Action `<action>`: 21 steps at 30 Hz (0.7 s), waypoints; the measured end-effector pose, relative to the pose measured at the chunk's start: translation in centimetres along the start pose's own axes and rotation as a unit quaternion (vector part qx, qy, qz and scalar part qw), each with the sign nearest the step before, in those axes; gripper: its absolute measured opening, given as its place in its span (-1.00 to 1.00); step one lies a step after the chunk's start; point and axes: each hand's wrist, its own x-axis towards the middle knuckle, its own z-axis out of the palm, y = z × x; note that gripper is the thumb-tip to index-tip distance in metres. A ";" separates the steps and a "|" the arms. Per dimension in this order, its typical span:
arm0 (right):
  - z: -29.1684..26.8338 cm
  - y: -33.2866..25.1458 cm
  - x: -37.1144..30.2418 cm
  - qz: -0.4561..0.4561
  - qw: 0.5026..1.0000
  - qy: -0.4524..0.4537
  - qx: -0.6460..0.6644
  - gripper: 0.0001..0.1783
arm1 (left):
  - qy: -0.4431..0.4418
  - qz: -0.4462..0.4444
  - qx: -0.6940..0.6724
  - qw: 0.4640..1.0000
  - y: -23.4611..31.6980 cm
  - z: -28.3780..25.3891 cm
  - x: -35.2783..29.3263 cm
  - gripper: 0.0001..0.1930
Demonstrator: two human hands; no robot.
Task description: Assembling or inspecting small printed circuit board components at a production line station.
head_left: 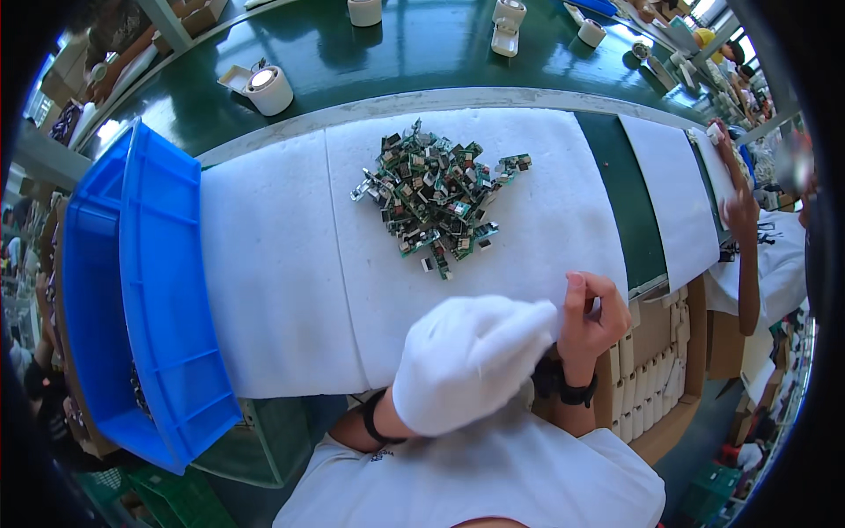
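Observation:
My left hand [475,356] is inside a loose white glove, with a dark band at the wrist. Its fingers are pressed together and point right, and the cloth hides whatever they may hold. Just beyond the glove's tip, my bare right hand [597,319] is raised with curled fingers and the thumb up; I see nothing in it. A dark wristband [576,389] sits below that hand. Ahead of both hands, a heap of small green circuit boards [436,189] with metal connectors lies on a white foam sheet [273,290].
A blue plastic bin [172,290] stands tilted along the left edge. Right of me, a cardboard box [656,370] holds rows of white parts. White round devices [268,91] stand on the green bench [422,62] beyond. A co-worker's arm [744,229] reaches in at far right.

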 end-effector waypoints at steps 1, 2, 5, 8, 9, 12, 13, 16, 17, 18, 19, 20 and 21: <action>0.0 0.0 -0.1 0.002 1.000 0.001 0.001 -0.87 | 0.009 -0.007 0.022 1.000 -0.6 0.3 0.0 -0.63; 0.0 0.1 -0.1 0.002 1.000 0.002 0.003 -0.86 | 0.018 -0.014 0.044 0.999 -0.9 0.5 -0.1 -0.64; -0.2 -0.1 0.2 0.009 1.000 -0.018 0.005 -0.86 | 0.011 -0.005 0.015 1.000 -1.1 0.4 -0.6 -0.63; -0.7 -0.5 1.1 0.017 0.998 -0.062 0.008 -0.87 | 0.041 -0.012 0.057 0.997 -1.1 -0.1 -0.8 -0.62; -1.2 -0.8 1.8 0.006 0.994 -0.106 0.008 -0.87 | 0.073 -0.025 0.113 0.991 -1.0 -0.5 -0.8 -0.62; -2.7 -1.8 5.3 -0.040 0.979 -0.199 0.000 -0.85 | 0.102 -0.060 0.209 0.971 -1.1 -1.6 -0.7 -0.63; -3.1 -2.3 6.8 -0.053 0.976 -0.212 -0.023 -0.85 | 0.088 -0.080 0.254 0.960 -1.1 -2.0 -0.6 -0.64; -2.7 -2.6 11.4 -0.090 0.963 -0.243 -0.070 -0.84 | 0.082 -0.099 0.316 0.940 -1.5 -1.5 -0.4 -0.68; -1.7 -2.7 13.5 -0.089 0.950 -0.285 -0.094 -0.81 | 0.072 -0.091 0.335 0.935 -1.8 -1.3 -0.4 -0.72; -0.5 -2.7 15.7 -0.089 0.934 -0.326 -0.118 -0.79 | 0.063 -0.083 0.356 0.929 -2.1 -1.1 -0.4 -0.75; 1.2 -2.0 17.8 -0.102 0.925 -0.348 -0.115 -0.74 | 0.071 -0.084 0.360 0.927 -2.2 -1.1 -0.6 -0.75; 3.9 -0.7 19.6 -0.117 0.914 -0.373 -0.106 -0.68 | 0.067 -0.095 0.362 0.925 -2.2 -1.2 -1.0 -0.76; 6.4 1.2 21.7 -0.093 0.911 -0.392 -0.089 -0.62 | 0.063 -0.100 0.359 0.926 -2.2 -1.3 -1.1 -0.78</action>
